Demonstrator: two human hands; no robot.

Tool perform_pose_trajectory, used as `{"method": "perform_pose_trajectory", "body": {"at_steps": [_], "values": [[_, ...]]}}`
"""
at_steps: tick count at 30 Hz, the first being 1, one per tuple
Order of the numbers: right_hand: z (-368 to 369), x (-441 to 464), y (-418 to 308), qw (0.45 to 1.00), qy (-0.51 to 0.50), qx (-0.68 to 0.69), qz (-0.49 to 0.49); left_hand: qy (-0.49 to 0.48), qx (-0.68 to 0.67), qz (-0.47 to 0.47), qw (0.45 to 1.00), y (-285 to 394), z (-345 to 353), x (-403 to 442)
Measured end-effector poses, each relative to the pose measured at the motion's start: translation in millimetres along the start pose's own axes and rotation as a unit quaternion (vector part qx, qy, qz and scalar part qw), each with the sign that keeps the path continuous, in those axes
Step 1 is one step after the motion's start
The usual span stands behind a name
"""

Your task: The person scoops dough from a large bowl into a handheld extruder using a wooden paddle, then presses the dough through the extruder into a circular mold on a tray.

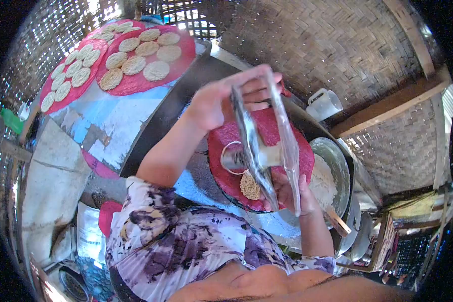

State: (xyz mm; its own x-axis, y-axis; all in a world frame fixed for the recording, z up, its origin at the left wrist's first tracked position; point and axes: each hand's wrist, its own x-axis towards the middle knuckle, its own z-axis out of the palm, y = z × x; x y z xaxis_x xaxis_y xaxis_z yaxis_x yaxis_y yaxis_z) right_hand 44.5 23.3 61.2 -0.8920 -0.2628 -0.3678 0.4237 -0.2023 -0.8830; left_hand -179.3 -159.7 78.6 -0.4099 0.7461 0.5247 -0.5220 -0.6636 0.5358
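Both my hands are on a hand press (pixel 255 151) with two long bars, one dark and shiny, one pale, joined by a cylinder in the middle. My left hand (pixel 236 95) wraps its fingers around the upper ends of the bars. At their lower ends, my right hand (pixel 297 194) grips, partly hidden behind the pale bar. Below the press lies a round red mat (pixel 221 133), bearing one lacy disc of pale strands (pixel 249 186). A white ring (pixel 225 151) shows around the left end of the cylinder.
Red mats (pixel 173 48) with several pale strand discs (pixel 133 65) lie at the upper left. To the right stands a large basin (pixel 343 166) of pale flour or dough, with a wooden handle (pixel 337 222) by its front edge. A white mug (pixel 324 104) is near the woven wall (pixel 332 45).
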Motion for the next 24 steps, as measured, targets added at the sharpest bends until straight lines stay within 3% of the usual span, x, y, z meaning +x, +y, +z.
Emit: {"method": "perform_pose_trajectory", "body": {"at_steps": [3,5,6,9,10,18,24], "values": [[-7,-6,-8,0.997,0.002,0.001,0.079,-0.061,-0.087,0.020,0.994,-10,-8,17],[-18,-5,-12,0.992,0.059,0.004,0.115,0.011,-0.137,0.021,0.990,-24,-20,21],[-32,-5,-14,0.992,0.001,0.034,0.125,0.028,-0.158,0.029,0.987,-32,-28,23],[-50,1,-18,0.984,0.035,-0.023,0.173,0.073,-0.208,0.051,0.974,-51,-46,23],[-45,2,-21,0.982,0.075,-0.035,0.172,0.084,-0.215,0.060,0.971,-55,-49,21],[-24,15,-22,0.971,0.116,-0.116,0.174,0.116,-0.211,0.095,0.966,-54,-63,-6],[-21,43,-19,0.966,0.142,-0.189,0.107,0.122,-0.170,0.106,0.972,-26,-73,-2]]}}
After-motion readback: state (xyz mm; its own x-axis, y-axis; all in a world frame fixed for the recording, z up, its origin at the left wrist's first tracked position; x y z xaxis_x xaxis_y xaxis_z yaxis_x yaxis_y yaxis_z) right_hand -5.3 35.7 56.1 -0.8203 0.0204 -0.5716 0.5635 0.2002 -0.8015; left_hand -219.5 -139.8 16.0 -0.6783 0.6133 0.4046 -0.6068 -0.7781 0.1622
